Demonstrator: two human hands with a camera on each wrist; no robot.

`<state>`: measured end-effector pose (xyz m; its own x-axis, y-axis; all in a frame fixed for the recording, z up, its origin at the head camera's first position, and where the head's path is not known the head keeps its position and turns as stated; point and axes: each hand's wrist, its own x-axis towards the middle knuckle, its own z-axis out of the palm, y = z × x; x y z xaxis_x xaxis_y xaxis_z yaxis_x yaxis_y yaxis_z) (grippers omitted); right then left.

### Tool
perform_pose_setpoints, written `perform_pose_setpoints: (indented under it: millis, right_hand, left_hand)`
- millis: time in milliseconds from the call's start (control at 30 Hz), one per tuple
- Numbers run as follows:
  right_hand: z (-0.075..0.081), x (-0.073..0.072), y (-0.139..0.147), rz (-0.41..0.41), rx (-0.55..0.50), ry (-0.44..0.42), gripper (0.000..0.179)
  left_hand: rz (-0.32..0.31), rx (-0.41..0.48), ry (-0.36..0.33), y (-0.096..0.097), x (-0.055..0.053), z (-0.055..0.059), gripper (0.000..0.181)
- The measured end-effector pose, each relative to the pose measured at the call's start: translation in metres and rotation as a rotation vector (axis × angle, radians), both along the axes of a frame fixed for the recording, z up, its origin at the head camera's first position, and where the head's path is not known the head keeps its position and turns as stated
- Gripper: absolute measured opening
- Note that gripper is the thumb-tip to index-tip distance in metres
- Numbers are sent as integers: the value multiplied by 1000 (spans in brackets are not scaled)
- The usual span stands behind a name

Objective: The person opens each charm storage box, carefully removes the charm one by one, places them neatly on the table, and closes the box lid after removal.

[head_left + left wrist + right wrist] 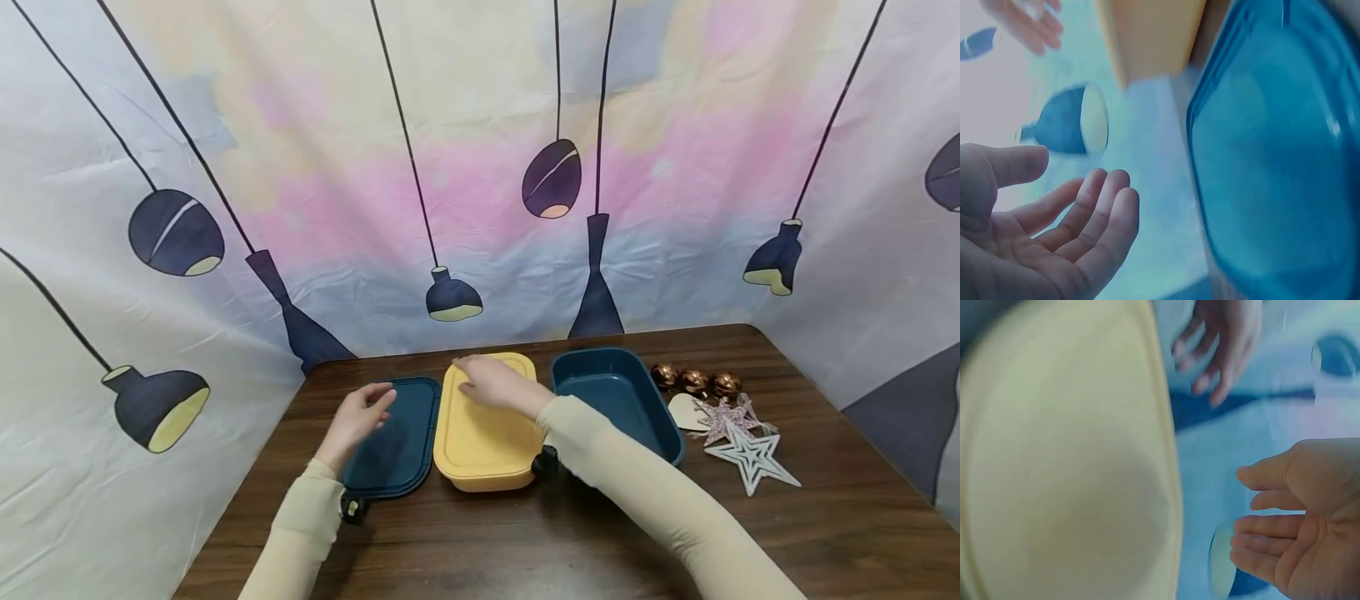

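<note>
My left hand [358, 422] hovers over the left part of a dark blue lid [401, 446], its fingers loosely bent around nothing. The left wrist view shows that palm turned up, with the blue lid [1272, 156] off to its side. Above a yellow lidded box [487, 446] is my right hand [493, 383], reaching across its far half. In the right wrist view the fingers of this hand [1297, 525] are extended and hold nothing, apart from the yellow lid [1072, 450]. The lid sits on the box.
An uncovered dark blue container [611, 392] stands right of the yellow box, partly behind my right sleeve. Farther right lie several shiny copper balls [694, 382], a cream flat piece [686, 411], a pink glittery star [724, 417] and a white star [753, 456]. A printed cloth hangs behind the wooden table [465, 550].
</note>
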<state>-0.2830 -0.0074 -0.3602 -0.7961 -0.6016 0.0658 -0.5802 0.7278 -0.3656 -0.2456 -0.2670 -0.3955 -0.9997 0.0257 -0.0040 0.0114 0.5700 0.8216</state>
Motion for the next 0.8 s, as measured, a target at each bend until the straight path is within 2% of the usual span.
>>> perform_pose_setpoints:
  millis: [167, 367, 533, 667, 800]
  right_hand:
    - [1, 36, -29, 137, 53, 100, 53]
    - [-16, 71, -52, 269, 88, 239, 50]
    - [-33, 91, -66, 328, 85, 342, 44]
    - [-49, 100, -74, 367, 97, 406, 31]
    - [-63, 105, -81, 378, 155, 448, 16]
  left_hand:
    - [37, -66, 61, -32, 6, 14, 52]
    - [90, -111, 84, -65, 14, 22, 53]
    - [86, -140, 43, -81, 13, 14, 53]
    - [76, -163, -9, -86, 8, 1, 54]
    - [88, -154, -61, -89, 1, -13, 54]
